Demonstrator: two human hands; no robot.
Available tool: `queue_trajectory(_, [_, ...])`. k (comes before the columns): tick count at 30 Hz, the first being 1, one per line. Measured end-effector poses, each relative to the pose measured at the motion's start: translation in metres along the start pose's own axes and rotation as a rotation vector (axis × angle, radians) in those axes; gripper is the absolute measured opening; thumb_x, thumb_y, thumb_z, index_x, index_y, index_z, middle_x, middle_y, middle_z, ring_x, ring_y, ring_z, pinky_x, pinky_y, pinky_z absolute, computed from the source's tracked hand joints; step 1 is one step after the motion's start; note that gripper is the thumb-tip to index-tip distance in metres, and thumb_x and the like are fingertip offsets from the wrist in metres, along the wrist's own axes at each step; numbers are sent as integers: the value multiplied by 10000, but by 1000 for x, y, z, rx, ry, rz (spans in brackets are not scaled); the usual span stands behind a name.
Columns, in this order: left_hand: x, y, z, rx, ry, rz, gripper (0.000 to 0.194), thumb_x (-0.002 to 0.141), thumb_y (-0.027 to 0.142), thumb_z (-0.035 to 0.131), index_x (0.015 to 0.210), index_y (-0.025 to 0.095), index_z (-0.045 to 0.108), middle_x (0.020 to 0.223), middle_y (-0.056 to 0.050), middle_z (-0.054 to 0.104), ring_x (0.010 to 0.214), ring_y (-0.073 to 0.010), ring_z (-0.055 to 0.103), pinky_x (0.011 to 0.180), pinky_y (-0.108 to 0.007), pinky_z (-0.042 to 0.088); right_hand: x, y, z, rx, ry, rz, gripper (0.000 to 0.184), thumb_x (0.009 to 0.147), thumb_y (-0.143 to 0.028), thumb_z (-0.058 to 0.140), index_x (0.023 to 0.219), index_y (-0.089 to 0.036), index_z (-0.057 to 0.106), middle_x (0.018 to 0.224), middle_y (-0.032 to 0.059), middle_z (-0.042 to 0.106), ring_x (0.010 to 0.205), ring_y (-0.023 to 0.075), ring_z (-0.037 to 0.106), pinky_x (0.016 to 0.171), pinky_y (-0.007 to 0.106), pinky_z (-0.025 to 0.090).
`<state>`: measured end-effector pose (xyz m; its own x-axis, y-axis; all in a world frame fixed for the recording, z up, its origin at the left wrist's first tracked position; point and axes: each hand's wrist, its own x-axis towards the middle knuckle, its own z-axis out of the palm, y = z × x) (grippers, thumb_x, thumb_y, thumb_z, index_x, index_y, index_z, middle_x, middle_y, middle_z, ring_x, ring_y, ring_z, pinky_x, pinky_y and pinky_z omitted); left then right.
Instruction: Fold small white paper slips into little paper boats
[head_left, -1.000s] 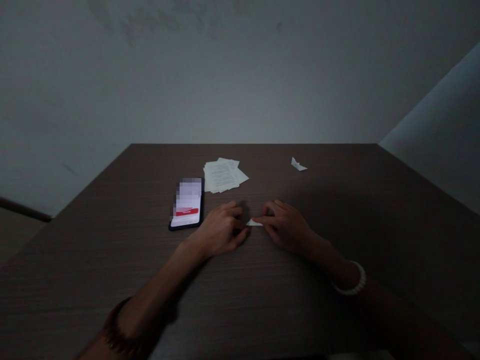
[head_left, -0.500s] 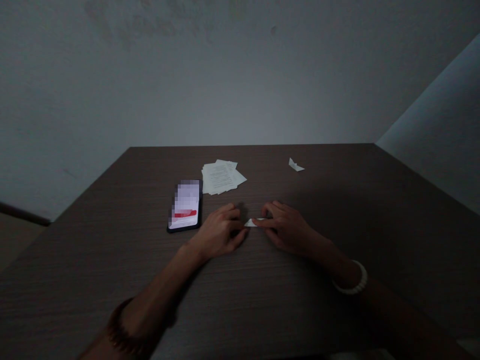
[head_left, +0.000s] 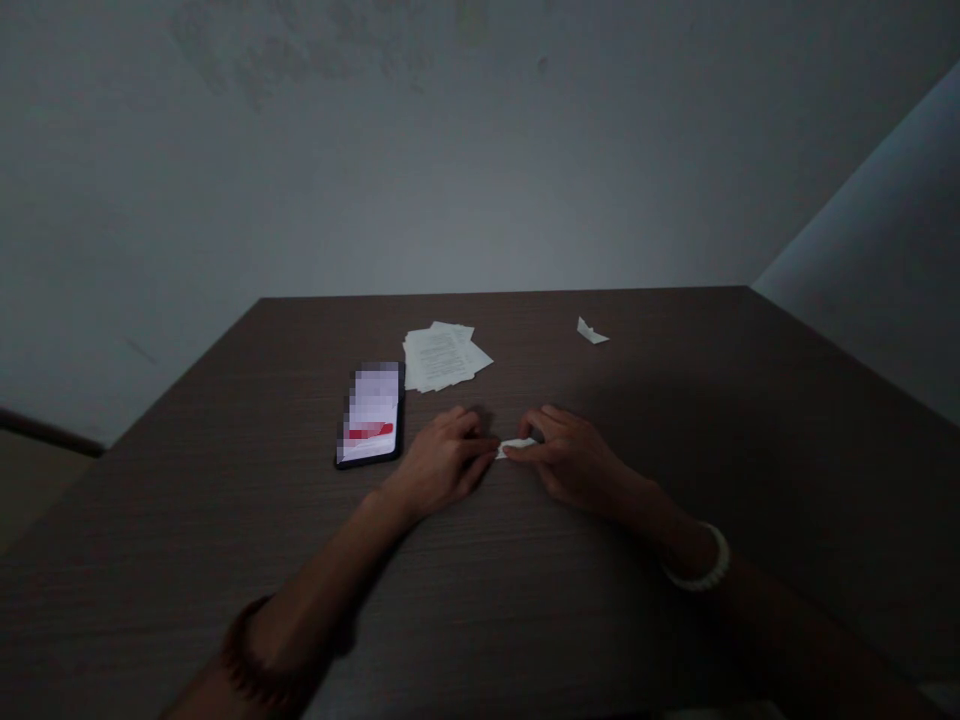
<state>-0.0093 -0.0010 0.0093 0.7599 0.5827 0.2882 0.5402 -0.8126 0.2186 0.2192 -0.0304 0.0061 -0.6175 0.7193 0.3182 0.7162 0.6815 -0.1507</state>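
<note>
On the dark wood-grain table (head_left: 465,610), near the middle, a small folded paper (head_left: 516,446) is held down, white, narrow, partly hidden by fingers. Its left end is gripped by the left hand (head_left: 446,458), thumb and index finger nearly closed together, other fingers curled. Its right part is covered by the right hand (head_left: 574,455): thumb laid over the paper, index finger bent behind it, hand half closed; the exact hold under the fingers cannot be told. A brown beaded bracelet (head_left: 251,662) is worn on the left arm, a white bracelet (head_left: 715,565) on the right wrist. Beyond the left hand, a phone (head_left: 373,400) is laid face up, screen lit, red bar shown, part pixelated. Just beside its far end, printed sheets (head_left: 441,357) are stacked unevenly. Farther off to the right, a creased paper piece (head_left: 591,332) is set down alone, points raised. The far table edge is backed by a stained grey wall (head_left: 480,150).
</note>
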Motion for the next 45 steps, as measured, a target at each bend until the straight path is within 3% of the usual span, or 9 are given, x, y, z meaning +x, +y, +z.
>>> queue_trajectory(6, [5,5,-5,151,-60,61,288,954,288,459,938,190,729,881,-82,570,865,-240,484,732,-375,391,-1,0,-2,58,48,45,221,838,-118,603,874,-279,750,946,39,603,833,171,490,707,299,343])
queue_trajectory(14, [2,2,0,94,-67,23,300,960,354,486,1019,185,727,889,-83,577,883,-235,503,748,-359,428,-2,8,-1,123,77,29,199,751,-72,616,736,-226,741,864,35,637,772,169,496,657,294,338])
queue_trajectory(18, [0,1,1,49,-58,7,291,952,369,500,1042,191,711,916,-80,576,900,-239,502,768,-366,439,-3,11,-2,146,84,52,200,771,-88,593,895,-180,720,904,47,652,801,178,528,718,308,385])
queue_trajectory(22, [-2,1,4,-9,-32,-19,263,950,341,496,1049,187,685,935,-76,569,904,-234,503,777,-366,441,-3,11,-2,124,37,73,207,841,-231,614,1030,-189,688,955,53,649,878,199,549,767,320,409])
queue_trajectory(31, [-1,4,-1,-111,-13,-48,224,938,290,493,962,170,680,919,-75,570,905,-231,506,812,-378,445,1,8,5,140,71,140,169,925,-237,549,929,-196,713,893,39,660,829,166,592,757,290,417])
queue_trajectory(38, [1,7,-6,-172,13,-76,284,940,346,511,1105,162,650,977,-90,635,944,-242,549,860,-415,455,6,1,4,68,138,137,161,925,-226,547,907,-188,703,856,41,690,792,170,600,736,301,396])
queue_trajectory(45, [2,7,-5,-269,77,-118,216,928,269,532,1078,183,661,976,-74,667,919,-220,576,822,-370,470,4,-6,5,-59,250,111,139,890,-201,572,849,-188,704,768,30,713,689,158,603,670,303,360])
